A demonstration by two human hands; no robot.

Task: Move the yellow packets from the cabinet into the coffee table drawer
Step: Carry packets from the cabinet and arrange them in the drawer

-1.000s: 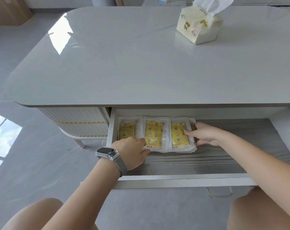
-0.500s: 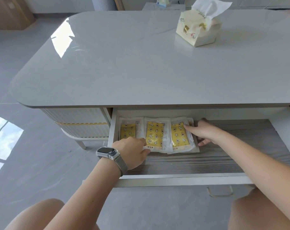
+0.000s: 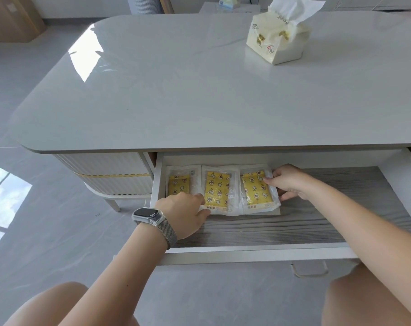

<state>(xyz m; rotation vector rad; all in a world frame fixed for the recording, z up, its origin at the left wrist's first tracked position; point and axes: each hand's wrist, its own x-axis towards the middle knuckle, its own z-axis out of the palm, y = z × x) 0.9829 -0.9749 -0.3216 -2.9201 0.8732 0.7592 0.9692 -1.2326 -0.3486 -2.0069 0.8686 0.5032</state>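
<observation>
While both hands sat inside the open drawer [image 3: 258, 249] at lower centre of the frame, I judged the main risk to be the slick wrappers sliding over one another and spoiling the row if either hand dragged away carelessly. My left hand [image 3: 184, 214] had its fingers curled onto the near edge of the middle packet, pinching it; my right hand [image 3: 288, 182] gripped the right edge of the right-hand stack, thumb underneath. The yellow packets [image 3: 217, 188] lay flat in the drawer's left end, three side by side, clear plastic with yellow star-printed inserts, slightly overlapping. A tissue pack [image 3: 276, 37] stood at upper right on the coffee table [image 3: 176, 90].
</observation>
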